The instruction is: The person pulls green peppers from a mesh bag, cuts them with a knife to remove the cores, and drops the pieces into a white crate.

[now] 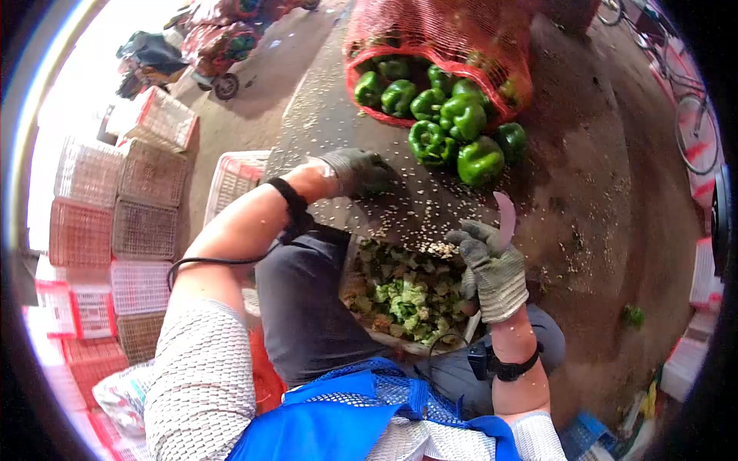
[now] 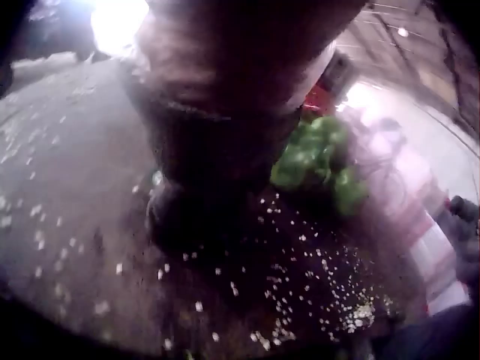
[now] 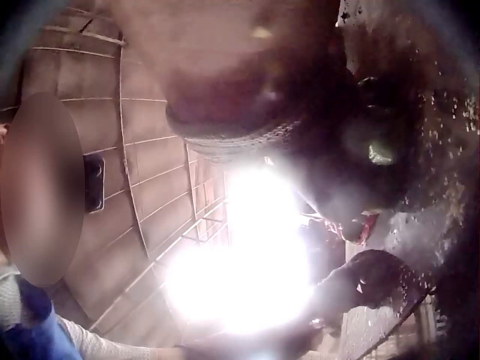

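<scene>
My gloved right hand [image 1: 492,269] grips a knife with a curved, pinkish blade [image 1: 505,219] that points up and away, above a container of green and pale vegetable scraps [image 1: 407,300]. Over on the left, my gloved left hand [image 1: 357,170] is low over the seed-strewn tabletop [image 1: 323,100], its fingers bent. A dark green patch shows under those fingers; I cannot tell whether they hold a pepper. In the left wrist view that hand is a dark shape [image 2: 202,202]. Green bell peppers [image 1: 463,117] spill from a red mesh bag [image 1: 446,38] beyond both hands.
Stacked plastic crates [image 1: 146,196] line the left side, and another crate [image 1: 234,180] stands against the table's left edge. Pale seeds lie scattered over the tabletop. A green piece [image 1: 633,315] is on the ground at right. A bicycle [image 1: 696,134] stands at far right.
</scene>
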### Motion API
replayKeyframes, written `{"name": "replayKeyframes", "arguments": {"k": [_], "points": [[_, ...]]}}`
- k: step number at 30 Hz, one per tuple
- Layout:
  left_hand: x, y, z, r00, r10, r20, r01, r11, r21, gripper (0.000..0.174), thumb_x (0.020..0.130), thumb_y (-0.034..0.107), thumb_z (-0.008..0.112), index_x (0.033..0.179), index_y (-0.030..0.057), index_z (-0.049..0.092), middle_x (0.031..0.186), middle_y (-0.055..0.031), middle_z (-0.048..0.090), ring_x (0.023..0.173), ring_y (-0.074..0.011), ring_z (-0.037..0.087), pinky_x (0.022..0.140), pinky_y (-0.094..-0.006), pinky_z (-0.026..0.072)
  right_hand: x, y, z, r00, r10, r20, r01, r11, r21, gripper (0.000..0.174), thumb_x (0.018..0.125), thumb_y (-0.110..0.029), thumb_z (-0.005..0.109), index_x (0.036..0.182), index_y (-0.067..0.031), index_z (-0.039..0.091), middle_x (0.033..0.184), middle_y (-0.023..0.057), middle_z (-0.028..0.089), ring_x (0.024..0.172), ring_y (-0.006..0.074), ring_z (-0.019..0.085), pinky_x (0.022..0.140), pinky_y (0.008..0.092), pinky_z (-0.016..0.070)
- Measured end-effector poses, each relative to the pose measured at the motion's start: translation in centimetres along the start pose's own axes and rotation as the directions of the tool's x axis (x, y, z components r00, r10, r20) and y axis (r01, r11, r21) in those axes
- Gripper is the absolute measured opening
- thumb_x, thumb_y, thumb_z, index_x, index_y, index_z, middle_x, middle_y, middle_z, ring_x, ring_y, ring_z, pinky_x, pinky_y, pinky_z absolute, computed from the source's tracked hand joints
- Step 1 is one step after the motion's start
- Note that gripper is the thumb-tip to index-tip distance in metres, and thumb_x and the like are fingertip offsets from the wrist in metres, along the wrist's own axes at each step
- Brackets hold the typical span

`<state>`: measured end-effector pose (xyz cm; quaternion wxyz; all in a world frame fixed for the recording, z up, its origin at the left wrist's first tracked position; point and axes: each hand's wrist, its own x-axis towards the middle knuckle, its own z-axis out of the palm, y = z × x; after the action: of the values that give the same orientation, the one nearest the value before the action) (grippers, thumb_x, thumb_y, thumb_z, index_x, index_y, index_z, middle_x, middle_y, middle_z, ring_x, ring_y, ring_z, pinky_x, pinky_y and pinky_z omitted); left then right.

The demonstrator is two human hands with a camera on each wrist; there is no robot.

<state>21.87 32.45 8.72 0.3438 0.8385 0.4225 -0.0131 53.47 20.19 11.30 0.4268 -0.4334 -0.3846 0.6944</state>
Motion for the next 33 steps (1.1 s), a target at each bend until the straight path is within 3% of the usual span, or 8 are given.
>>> {"name": "replayKeyframes", "arguments": {"k": [3, 6, 9, 12, 17, 18, 23, 33], "points": [[1.1, -4.5, 1.1, 0.985, -0.048, 0.164, -0.046, 0.848, 0.528, 0.032, 0.089, 0.021, 0.069, 0.116, 0.0050, 0.065, 0.099, -0.0100, 0.070, 0.093, -0.0235, 0.066, 0.086, -0.0355, 0.0531, 0.4, 0.1, 0.1, 0.999, -0.018, -0.039, 0.017, 0.999, -0.033, 0.040, 0.095, -0.016, 0.065, 0.128, 0.0051, 0.054, 0.108, 0.0100, 0.071, 0.081, 0.0089, 0.064, 0.070, 0.0205, 0.0510], [-0.9, 0.0, 1.2, 0.911, -0.333, -0.242, 0.297, 0.939, -0.175, 0.049, 0.075, 0.027, 0.083, 0.112, 0.0034, 0.062, 0.096, -0.0130, 0.067, 0.090, -0.0209, 0.064, 0.084, -0.0336, 0.0533, 0.9, 0.5, 0.2, 1.000, 0.016, -0.001, -0.016, 1.000, -0.020, 0.042, 0.093, -0.007, 0.064, 0.131, 0.0057, 0.050, 0.117, 0.0113, 0.066, 0.099, 0.0144, 0.064, 0.085, 0.0235, 0.0522], [-1.1, 3.4, 3.7, 0.867, -0.481, -0.127, 0.182, 0.545, -0.819, 0.081, 0.066, 0.008, 0.089, 0.135, 0.0034, 0.046, 0.112, -0.0048, 0.061, 0.101, -0.0151, 0.060, 0.090, -0.0323, 0.0528, 1.0, 0.9, 0.3, 0.996, -0.083, 0.023, 0.086, 0.982, -0.166, 0.057, 0.088, -0.015, 0.073, 0.136, 0.0001, 0.047, 0.123, 0.0116, 0.063, 0.109, 0.0187, 0.063, 0.093, 0.0302, 0.0520], [-0.7, 9.3, 4.0, 0.913, -0.346, -0.217, 0.019, 0.568, -0.823, 0.080, 0.065, 0.004, 0.088, 0.134, 0.0051, 0.047, 0.119, -0.0035, 0.059, 0.107, -0.0148, 0.056, 0.096, -0.0337, 0.0499, 1.4, -1.4, 0.8, 0.981, -0.162, 0.107, 0.188, 0.930, -0.315, 0.070, 0.085, -0.026, 0.077, 0.143, -0.0054, 0.042, 0.132, 0.0146, 0.059, 0.124, 0.0249, 0.056, 0.101, 0.0373, 0.0468], [2.1, 14.0, 4.4, 0.817, 0.232, -0.528, -0.183, 0.973, 0.143, 0.064, 0.062, 0.006, 0.080, 0.122, 0.0078, 0.058, 0.121, -0.0205, 0.058, 0.104, -0.0409, 0.060, 0.089, -0.0461, 0.0517, 2.0, -0.6, 0.7, 0.938, -0.343, 0.040, 0.328, 0.849, -0.415, 0.078, 0.083, -0.031, 0.078, 0.145, -0.0056, 0.037, 0.135, 0.0163, 0.056, 0.127, 0.0264, 0.051, 0.106, 0.0375, 0.0403], [2.2, 14.0, 5.6, 0.866, 0.036, -0.499, -0.171, 0.959, -0.228, 0.065, 0.065, 0.007, 0.081, 0.125, 0.0070, 0.056, 0.124, -0.0206, 0.057, 0.104, -0.0396, 0.061, 0.090, -0.0455, 0.0521, 2.4, -0.8, 0.6, 0.943, -0.334, 0.013, 0.321, 0.895, -0.311, 0.078, 0.083, -0.031, 0.078, 0.144, -0.0051, 0.039, 0.135, 0.0159, 0.056, 0.127, 0.0254, 0.051, 0.106, 0.0367, 0.0401], [-0.3, 14.0, 3.6, 0.908, -0.280, -0.312, -0.294, 0.104, -0.950, 0.066, 0.078, 0.000, 0.078, 0.137, -0.0011, 0.048, 0.135, -0.0147, 0.055, 0.116, -0.0239, 0.059, 0.097, -0.0347, 0.0512, 1.7, -1.9, -0.2, 0.979, 0.157, 0.130, -0.176, 0.973, 0.149, 0.087, 0.079, -0.033, 0.082, 0.146, -0.0046, 0.034, 0.129, 0.0129, 0.059, 0.112, 0.0191, 0.059, 0.095, 0.0332, 0.0490], [-0.6, 12.4, 3.3, 0.997, 0.006, 0.078, 0.078, -0.093, -0.993, 0.059, 0.080, 0.005, 0.079, 0.134, 0.0046, 0.055, 0.109, -0.0004, 0.067, 0.093, -0.0087, 0.061, 0.080, -0.0270, 0.0531, 1.3, 1.1, 0.4, 0.989, 0.143, 0.041, -0.146, 0.891, 0.429, 0.089, 0.081, -0.049, 0.076, 0.144, -0.0111, 0.026, 0.128, 0.0150, 0.058, 0.113, 0.0310, 0.061, 0.096, 0.0459, 0.0515]]}}
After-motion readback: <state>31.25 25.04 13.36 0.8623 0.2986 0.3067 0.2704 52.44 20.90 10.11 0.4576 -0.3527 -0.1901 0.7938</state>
